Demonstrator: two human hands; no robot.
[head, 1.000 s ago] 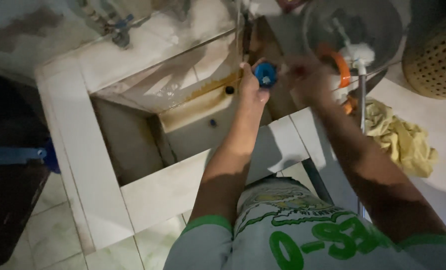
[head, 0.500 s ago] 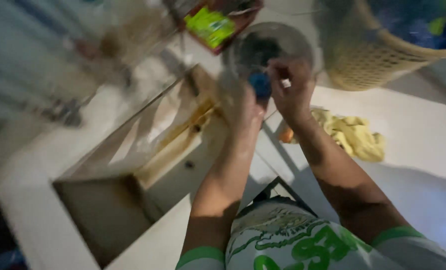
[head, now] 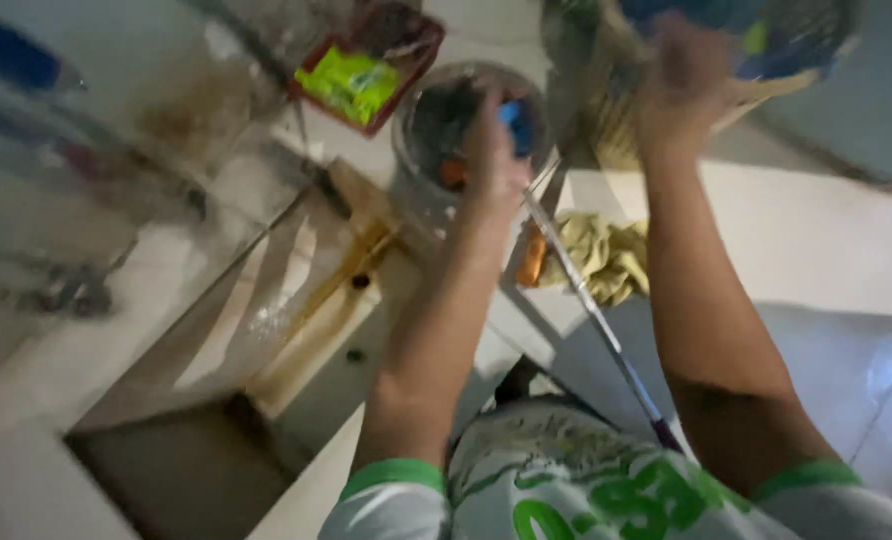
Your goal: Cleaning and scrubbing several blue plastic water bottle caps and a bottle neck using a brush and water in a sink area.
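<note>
**Hands raised over the tub and basket**

Left hand (head: 493,150) was up at the rim of a clear round tub (head: 421,125), fingers closed round a small blue object (head: 515,122) that showed just above the knuckles. Blur kept its shape from being made out. Right hand (head: 688,75) was lifted higher and further right, in front of a woven basket (head: 606,120); it was smeared by motion, so whether it was open or closed could not be told, nor whether it touched the basket. The two hands were apart, each forearm running down to a white sleeve with a green cuff.

Inside the tub sat something orange (head: 453,172), dim behind the wall. A thin metal rod (head: 591,305) ran slantwise from near the left hand down between the forearms. Just beside it lay a crumpled yellow cloth (head: 606,255) on the white counter (head: 826,240), with an orange piece (head: 532,257) at the cloth's left edge. Behind the tub stood a red tray (head: 406,55) holding a green packet (head: 351,85). Left of the arms, a stained sink basin (head: 296,330) dropped below the counter, with two dark holes in its floor.
</note>
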